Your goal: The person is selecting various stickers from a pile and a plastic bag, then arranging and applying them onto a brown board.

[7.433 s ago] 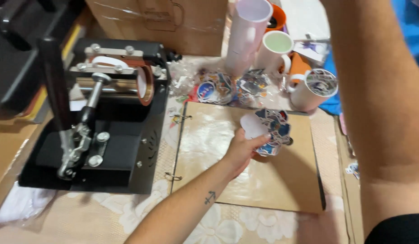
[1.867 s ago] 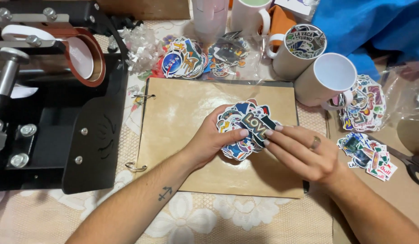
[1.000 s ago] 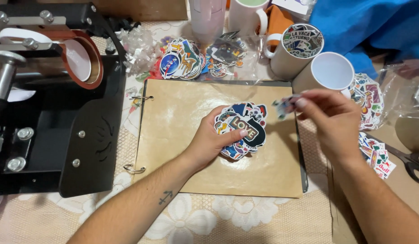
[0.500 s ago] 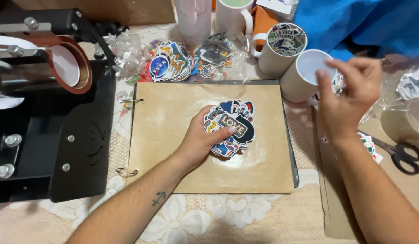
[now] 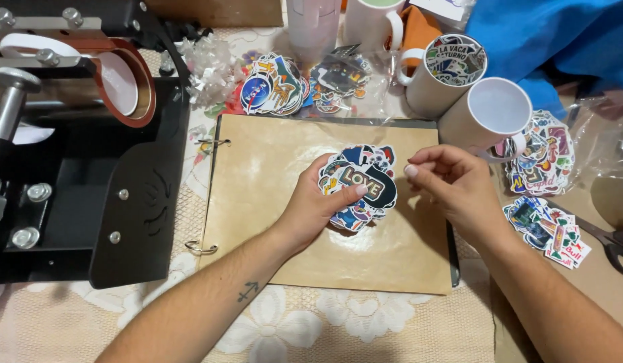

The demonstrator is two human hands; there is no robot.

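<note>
The big black press [image 5: 83, 168] fills the left side of the frame. I keep my arms away from it. In the middle lies the brown ring album [image 5: 271, 222], flat on the lace cloth [image 5: 271, 329]. It is my work spot, so I think it should stay flat and not slide.

At the upper right stand two white mugs [image 5: 489, 111], and one is just beside my right hand. I should move slowly there so I do not knock it.

My left hand [image 5: 315, 208] lies in the middle of the frame. Its fingers are curled around the pile of stickers [image 5: 362, 185] and its thumb presses on top. The pile rests on the album. I think a soft, steady hold is best, so the pile does not fan out.

My right hand [image 5: 456, 185] is just to the right of the pile. Its fingertips are pinched close together and it holds nothing that I can see. To do this well, I should take only the top sticker, by its edge.

More stickers [image 5: 547, 232] lie at the right.
</note>
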